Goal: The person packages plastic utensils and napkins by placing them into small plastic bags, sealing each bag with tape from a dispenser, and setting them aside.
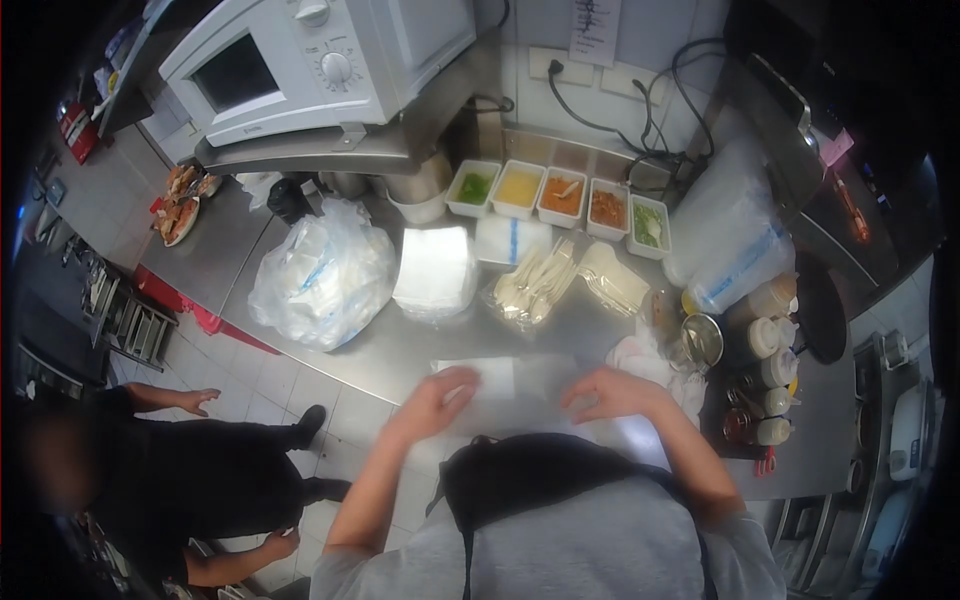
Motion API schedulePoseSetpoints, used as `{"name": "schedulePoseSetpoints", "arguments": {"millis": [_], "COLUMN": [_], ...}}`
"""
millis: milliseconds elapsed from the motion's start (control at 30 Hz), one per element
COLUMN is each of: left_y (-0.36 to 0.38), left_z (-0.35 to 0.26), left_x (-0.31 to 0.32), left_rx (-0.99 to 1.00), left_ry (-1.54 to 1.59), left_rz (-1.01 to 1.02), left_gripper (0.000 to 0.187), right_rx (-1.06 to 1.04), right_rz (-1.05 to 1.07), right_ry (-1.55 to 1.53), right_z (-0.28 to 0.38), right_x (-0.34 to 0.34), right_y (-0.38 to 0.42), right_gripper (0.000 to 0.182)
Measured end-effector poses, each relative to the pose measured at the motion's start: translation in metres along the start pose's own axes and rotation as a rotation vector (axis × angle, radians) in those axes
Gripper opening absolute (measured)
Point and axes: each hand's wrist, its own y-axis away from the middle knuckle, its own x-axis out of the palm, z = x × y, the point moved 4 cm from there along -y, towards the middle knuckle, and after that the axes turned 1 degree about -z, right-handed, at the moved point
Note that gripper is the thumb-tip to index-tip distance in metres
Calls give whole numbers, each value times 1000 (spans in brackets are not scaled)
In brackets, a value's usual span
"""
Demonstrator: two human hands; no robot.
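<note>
On the steel counter in front of me lies a folded white napkin (492, 380). My left hand (440, 402) is at its left end, fingers bent and slightly blurred, with nothing visible in them. To the right, my right hand (612, 393) hovers over the counter, fingers curved and apart, holding nothing. Beyond them are a stack of white napkins (435, 272), wooden cutlery (535, 283) in clear plastic and another bundle of wooden cutlery (612, 277). A crumpled cloth (655, 365) is beside my right hand.
White tubs of chopped food (561, 196) line the back wall. A knotted plastic bag (325, 275) sits left; sauce bottles (765, 340) and a metal bowl (702, 340) stand right. A microwave (320, 70) is on the shelf above. Another person (190, 470) is at the left.
</note>
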Motion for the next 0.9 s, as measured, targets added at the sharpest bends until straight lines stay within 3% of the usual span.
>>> {"name": "schedulePoseSetpoints", "arguments": {"millis": [67,100,167,200,267,367,600,767,800,867,900], "left_y": [-15,-22,-33,-37,-42,-42,-36,-28,-29,-30,-30], "left_z": [16,15,20,41,29,26,25,27,26,27,27], "left_x": [41,56,80,91,89,88,83,77,77,78,78], "left_rx": [101,103,-76,-98,-127,-161,-204,-246,-245,-243,-247], "left_ry": [-388,-385,-655,-772,-819,-815,-790,-832,-847,-842,-841], "left_rz": [-257,-254,-211,-238,-218,-227,-352,-404,-412,-409,-411], "left_gripper": [45,45,59,65,68,74,84,89,89,89,89], "right_rx": [-8,-50,-227,-224,-151,-54,127,360,367,97,105], "right_rz": [4,-46,-286,-288,-366,-286,-251,-565,-565,-434,-434], "right_ry": [-54,-76,-60,-62,418,490,630,631,629,464,459], "right_z": [-4,-7,1,-6,-20,-31,-41,-54,-49,-29,-29], "right_x": [14,21,48,72,106,103,77,72,76,94,97], "right_y": [-4,-17,-47,-59,-74,-63,-42,-29,-30,-42,-38], "right_gripper": [28,35,56,56,76,86,87,77,77,78,78]}}
